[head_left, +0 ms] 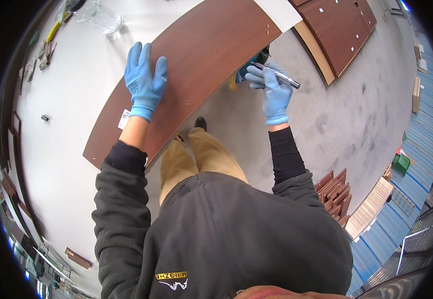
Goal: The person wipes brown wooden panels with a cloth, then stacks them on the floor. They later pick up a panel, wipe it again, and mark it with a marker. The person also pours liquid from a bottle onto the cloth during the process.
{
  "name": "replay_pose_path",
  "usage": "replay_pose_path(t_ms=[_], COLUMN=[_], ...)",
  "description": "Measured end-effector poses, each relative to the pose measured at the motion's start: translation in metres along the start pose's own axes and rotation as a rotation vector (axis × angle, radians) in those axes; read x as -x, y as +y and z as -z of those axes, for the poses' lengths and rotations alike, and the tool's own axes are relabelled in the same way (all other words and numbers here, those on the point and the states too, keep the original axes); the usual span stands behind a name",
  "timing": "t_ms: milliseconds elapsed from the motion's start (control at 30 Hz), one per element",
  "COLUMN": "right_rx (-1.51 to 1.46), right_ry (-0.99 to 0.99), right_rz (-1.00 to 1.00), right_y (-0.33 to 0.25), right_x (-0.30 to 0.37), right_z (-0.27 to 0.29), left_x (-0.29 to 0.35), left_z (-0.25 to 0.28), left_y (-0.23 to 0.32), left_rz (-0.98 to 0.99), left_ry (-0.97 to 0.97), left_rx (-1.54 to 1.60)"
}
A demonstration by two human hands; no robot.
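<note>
My left hand (145, 82), in a blue work glove, lies on a long reddish-brown wood panel (206, 50), its fingers stretched out and thumb apart. A white label (124, 119) is on the panel beside my left wrist. My right hand (272, 92), gloved in blue too, is raised beyond the panel's right edge. Its fingers are closed round a dark marker pen (287, 79), which slants down to the right. Small pale marks show near the panel's far right end and its near edge.
The panel rests on a white surface (62, 154). A clear glass jar (101, 19) and a yellow-handled tool (54, 31) are at the far left. More brown panels (338, 32) lie at the far right. Stacked brown pieces (333, 192) stand on the floor at right.
</note>
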State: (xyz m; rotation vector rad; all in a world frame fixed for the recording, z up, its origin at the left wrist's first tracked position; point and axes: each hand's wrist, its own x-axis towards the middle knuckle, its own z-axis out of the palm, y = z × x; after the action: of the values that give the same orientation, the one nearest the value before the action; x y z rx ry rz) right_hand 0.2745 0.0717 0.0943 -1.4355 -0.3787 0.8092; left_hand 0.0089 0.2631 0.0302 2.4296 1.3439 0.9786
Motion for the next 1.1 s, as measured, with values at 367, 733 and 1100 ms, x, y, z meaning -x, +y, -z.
replay_pose_path(t_ms=[367,733,1100], right_rx=[0.06,0.011,0.043], right_ry=[0.026,0.029,0.069], right_rz=[0.012,-0.007,0.004], right_y=[0.054,0.052,0.056], right_x=[-0.018,-0.022,-0.025], right_z=[0.007,0.002,0.001], left_x=[0.011,0.012,0.01], left_z=[-0.023,-0.025,-0.023], left_y=[-0.004,-0.007,-0.005], left_rz=[-0.023,-0.021,-0.026], left_ry=[-0.132,-0.151,-0.156], left_rx=[-0.284,-0.259,-0.277])
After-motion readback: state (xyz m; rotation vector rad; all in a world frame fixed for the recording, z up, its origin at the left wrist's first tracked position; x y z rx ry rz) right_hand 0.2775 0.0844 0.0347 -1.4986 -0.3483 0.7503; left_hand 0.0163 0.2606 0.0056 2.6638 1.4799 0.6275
